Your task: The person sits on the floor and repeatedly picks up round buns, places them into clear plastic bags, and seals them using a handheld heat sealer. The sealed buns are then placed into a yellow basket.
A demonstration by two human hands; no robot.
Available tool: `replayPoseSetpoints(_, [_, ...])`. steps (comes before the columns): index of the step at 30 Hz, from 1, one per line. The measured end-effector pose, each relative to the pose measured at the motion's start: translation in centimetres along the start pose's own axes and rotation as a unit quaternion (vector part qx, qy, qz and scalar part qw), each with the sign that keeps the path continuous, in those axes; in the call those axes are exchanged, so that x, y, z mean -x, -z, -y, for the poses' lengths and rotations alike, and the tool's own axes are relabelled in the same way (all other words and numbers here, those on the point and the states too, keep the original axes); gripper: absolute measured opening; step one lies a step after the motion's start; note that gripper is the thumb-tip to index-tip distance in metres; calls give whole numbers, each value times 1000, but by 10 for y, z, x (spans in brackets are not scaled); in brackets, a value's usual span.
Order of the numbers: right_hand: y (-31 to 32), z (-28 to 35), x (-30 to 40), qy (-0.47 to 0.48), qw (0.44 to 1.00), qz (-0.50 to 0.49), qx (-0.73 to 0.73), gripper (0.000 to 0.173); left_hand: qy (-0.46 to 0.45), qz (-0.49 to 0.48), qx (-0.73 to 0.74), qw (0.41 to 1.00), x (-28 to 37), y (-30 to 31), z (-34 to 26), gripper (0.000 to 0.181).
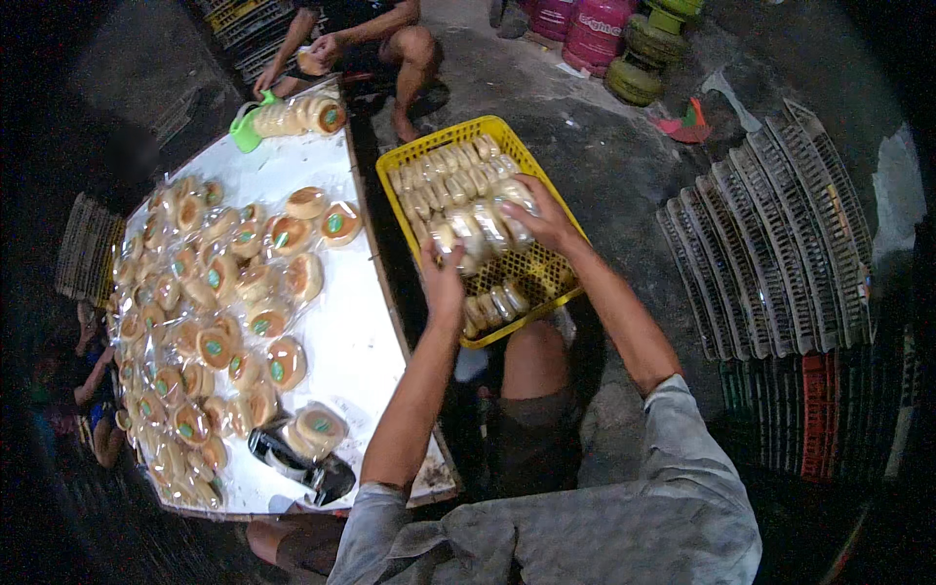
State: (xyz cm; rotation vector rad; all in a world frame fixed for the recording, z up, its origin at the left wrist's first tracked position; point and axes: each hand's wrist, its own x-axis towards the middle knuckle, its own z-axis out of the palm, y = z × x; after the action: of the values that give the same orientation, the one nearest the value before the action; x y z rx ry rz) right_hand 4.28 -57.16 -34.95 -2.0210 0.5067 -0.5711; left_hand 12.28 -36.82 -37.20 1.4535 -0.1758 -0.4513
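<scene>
My left hand [444, 281] and my right hand [545, 216] grip a row of plastic-wrapped buns [482, 228] between them, held over a yellow plastic crate [532, 150]. More wrapped buns [446, 172] stand on edge in rows in the crate's far part, and a short row [497, 306] lies at its near end. The crate's mesh floor shows between them. To the left, many wrapped round buns [216, 344] with green stickers lie heaped on a white table [344, 314].
A black tape dispenser [292, 468] lies near the table's front edge. At its far end are a green holder [247, 131], a row of buns and a seated person [365, 44]. Stacked crates [775, 241] stand right; gas cylinders [596, 33] stand behind. Another person sits far left.
</scene>
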Motion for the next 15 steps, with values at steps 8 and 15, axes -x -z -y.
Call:
replayPoseSetpoints(8, [64, -179, 75, -328, 937, 84, 85, 73, 159, 346, -8, 925, -2, -42, 211, 81])
replayPoseSetpoints(15, [-6, -143, 47, -231, 888, 107, 383, 72, 75, 198, -7, 977, 85, 85, -51, 41])
